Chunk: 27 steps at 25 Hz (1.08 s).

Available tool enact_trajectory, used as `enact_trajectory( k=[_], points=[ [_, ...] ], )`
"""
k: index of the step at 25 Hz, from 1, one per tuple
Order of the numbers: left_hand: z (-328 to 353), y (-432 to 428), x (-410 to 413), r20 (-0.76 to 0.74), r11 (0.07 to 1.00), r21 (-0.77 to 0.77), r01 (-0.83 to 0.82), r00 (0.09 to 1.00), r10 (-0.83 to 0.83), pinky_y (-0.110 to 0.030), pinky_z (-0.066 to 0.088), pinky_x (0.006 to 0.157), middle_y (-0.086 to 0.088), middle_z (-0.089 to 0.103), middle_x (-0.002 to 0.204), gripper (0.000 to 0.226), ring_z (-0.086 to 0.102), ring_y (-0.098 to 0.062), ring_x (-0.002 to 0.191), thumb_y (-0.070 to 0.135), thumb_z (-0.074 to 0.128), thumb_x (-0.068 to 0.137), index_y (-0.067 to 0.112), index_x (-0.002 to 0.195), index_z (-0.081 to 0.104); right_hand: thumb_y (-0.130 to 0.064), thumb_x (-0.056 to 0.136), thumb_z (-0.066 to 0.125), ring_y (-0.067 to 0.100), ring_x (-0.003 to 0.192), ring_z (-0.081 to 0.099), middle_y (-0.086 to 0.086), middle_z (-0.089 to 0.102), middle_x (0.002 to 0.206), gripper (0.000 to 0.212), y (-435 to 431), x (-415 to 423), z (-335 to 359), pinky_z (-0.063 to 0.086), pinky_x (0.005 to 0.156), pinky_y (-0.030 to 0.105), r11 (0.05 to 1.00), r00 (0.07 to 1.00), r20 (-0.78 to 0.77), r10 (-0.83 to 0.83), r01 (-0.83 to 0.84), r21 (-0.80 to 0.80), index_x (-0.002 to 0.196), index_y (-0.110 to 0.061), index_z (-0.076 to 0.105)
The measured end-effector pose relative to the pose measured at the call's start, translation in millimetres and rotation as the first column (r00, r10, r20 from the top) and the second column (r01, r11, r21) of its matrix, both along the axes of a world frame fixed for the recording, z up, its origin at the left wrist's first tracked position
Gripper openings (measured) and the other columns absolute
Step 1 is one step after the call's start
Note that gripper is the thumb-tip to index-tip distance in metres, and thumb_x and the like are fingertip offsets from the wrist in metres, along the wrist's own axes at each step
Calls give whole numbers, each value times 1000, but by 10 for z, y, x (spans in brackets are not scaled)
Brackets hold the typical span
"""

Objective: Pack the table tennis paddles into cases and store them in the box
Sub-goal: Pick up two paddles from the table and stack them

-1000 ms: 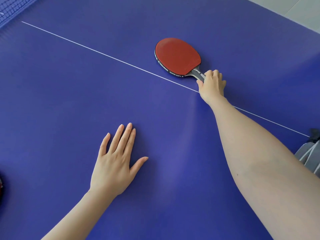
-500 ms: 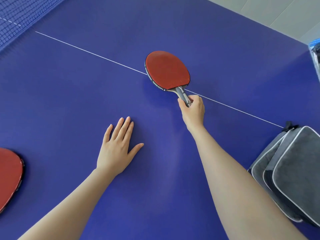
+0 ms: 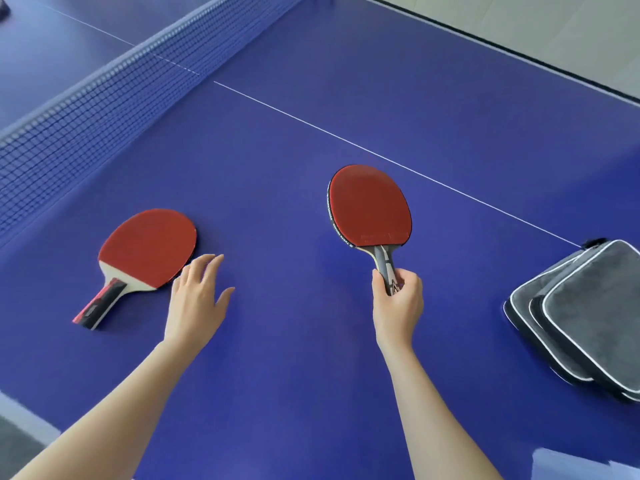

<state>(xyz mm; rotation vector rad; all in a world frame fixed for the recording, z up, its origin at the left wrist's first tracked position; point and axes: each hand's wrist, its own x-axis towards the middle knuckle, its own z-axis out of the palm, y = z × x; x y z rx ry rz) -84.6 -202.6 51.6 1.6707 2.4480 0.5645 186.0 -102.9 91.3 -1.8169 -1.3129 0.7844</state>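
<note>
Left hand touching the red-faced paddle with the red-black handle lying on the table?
Cannot tell. Head view: the left hand has blurred fingers right at the rim of the red-faced paddle; neither gap nor contact shows plainly.

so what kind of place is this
Likely an indoor table tennis room: a blue table tennis table with white lines, a net stretched across it, grey paddle cases on it, and pale floor beyond its edge.

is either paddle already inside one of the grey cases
No, the short-handled paddle lies on the table, the grey-handled paddle is in the right hand, both apart from the grey cases.
</note>
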Motion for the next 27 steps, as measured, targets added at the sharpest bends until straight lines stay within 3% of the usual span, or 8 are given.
enact_trajectory(
  k=[4,7,10,14,18,20,27],
  points=[
    [6,-803,-546,-41,949,-88,-304,953,301,-54,33,97,-18,44,135,68,40,-41,122,17,74,80,3,139,41,-29,87,66,13,73,55,3,57,93,19,-636,-103,-22,47,61,28,998,1000,4,6,-6,-55,92,-17,52],
    [-18,-1010,-918,-2,903,-176,-392,918,398,-55,32,99,-21,43,133,71,39,-42,122,23,73,82,5,141,39,-28,87,66,12,72,55,2,56,92,19,-1027,-227,-27,46,59,27,997,999,19,-25,27,-70,92,-15,53],
    [-52,-926,-1220,61,897,-273,-348,924,377,-53,34,97,-23,46,128,65,40,-42,120,27,70,84,3,137,42,-26,87,67,11,70,55,2,56,90,19,-1322,-386,-32,44,56,24,996,996,46,-74,77,-52,93,-14,54],
    [-57,-782,-1518,203,923,-302,-240,929,308,-45,41,78,-19,50,112,41,44,-38,108,18,66,85,-1,118,52,-24,87,67,11,70,54,4,57,89,19,-1697,-721,-61,38,55,18,978,978,70,-195,199,-56,94,-12,55],
    [19,-658,-1628,314,902,-398,-169,899,307,-34,39,57,-11,57,83,27,54,-32,80,22,66,76,3,87,50,-25,87,66,11,69,54,5,57,87,20,-1969,-960,-116,39,53,19,960,959,100,-266,273,-60,95,-9,58],
    [61,-646,-1632,359,896,-433,-100,892,273,-30,39,50,-10,63,68,27,56,-27,69,24,66,75,5,82,49,-27,87,66,13,69,55,4,59,84,19,-2091,-1074,-140,39,53,20,950,950,105,-294,302,-75,93,-11,58],
    [362,-943,-1087,611,946,-324,-35,755,237,-23,35,41,-11,57,59,26,45,-18,45,18,64,76,5,72,42,-31,88,64,18,66,57,-2,59,74,19,-2437,-1367,-232,51,58,38,919,932,87,-351,361,-157,91,-14,54]
  ],
)
